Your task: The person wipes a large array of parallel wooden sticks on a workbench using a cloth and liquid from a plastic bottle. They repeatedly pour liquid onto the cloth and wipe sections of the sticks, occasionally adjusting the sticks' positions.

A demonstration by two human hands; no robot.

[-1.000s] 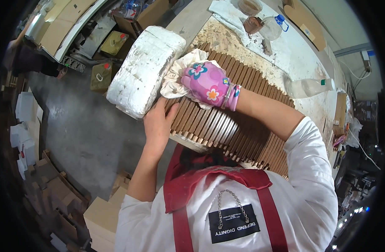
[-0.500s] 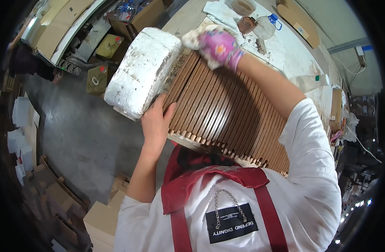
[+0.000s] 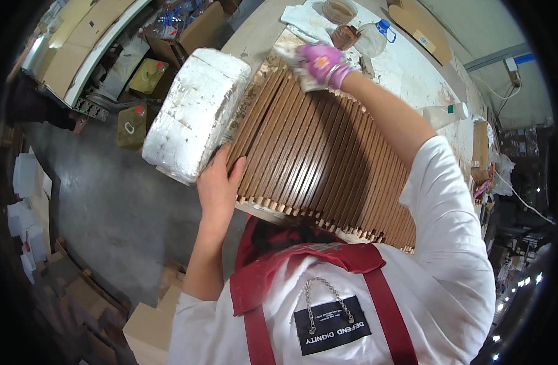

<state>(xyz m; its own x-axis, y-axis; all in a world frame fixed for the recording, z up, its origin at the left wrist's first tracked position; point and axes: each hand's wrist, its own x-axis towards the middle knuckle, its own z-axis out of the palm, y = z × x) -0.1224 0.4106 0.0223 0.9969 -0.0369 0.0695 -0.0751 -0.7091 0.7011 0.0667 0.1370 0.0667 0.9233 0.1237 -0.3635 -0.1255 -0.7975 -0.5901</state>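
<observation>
Has a row of brown wooden strips [image 3: 297, 152] laid side by side on the bench [image 3: 251, 36], with pale near ends lined unevenly along its near edge. Holds a cream cloth [image 3: 289, 55] at the strips' far ends, bunched in the clenched grip of the right hand [image 3: 323, 64], gloved in pink floral fabric and slightly blurred. Rests the bare left hand [image 3: 218, 185] at the leftmost strips, near the bench's near edge, thumb apart from the fingers; cannot tell whether that grip is closed on them. Just left of this hand, at the bench's left edge, has a white wrapped block [image 3: 197, 112]. Toward the bench's far edge, has a brown-stained cup [image 3: 344, 38] beside a clear jug [image 3: 371, 41] with a blue cap, and a round clear bowl [image 3: 339, 10] just behind. Near the right edge, has a clear bottle [image 3: 438, 115] lying on its side, green cap pointing right.
</observation>
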